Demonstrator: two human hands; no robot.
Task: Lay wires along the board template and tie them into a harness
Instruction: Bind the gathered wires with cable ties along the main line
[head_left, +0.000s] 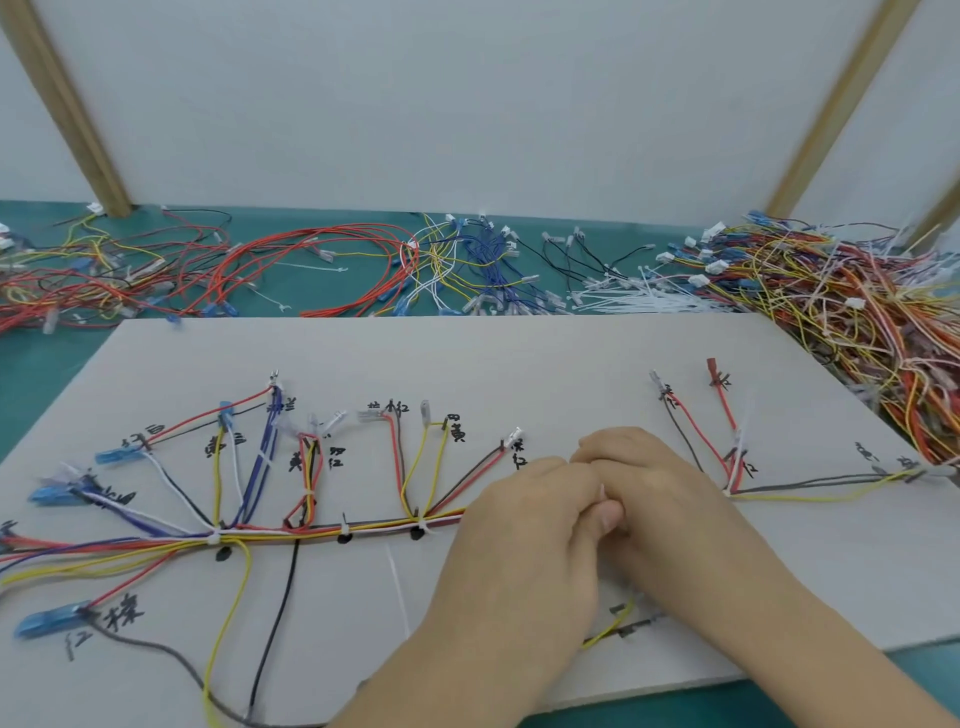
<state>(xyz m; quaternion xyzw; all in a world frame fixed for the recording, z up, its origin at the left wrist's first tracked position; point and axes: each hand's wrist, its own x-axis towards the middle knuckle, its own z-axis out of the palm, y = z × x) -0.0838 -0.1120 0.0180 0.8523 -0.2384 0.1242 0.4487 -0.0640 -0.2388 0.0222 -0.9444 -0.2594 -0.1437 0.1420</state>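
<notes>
I have both hands together on the wire bundle (322, 531) near the middle of the board (519, 358): my left hand (524, 535) and right hand (644, 499) curl tight against each other, though what they pinch is hidden. The bundle runs left to right across the board, branches fanning away from me. My worry: pulling sideways could drag wires off their marked paths, or cinch a tie off its spot, such as the loose cable tie (397, 592) just left of my hands.

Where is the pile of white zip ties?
The zip ties lie on the green table just behind the board, right of centre, beside the big wire heap.
</notes>
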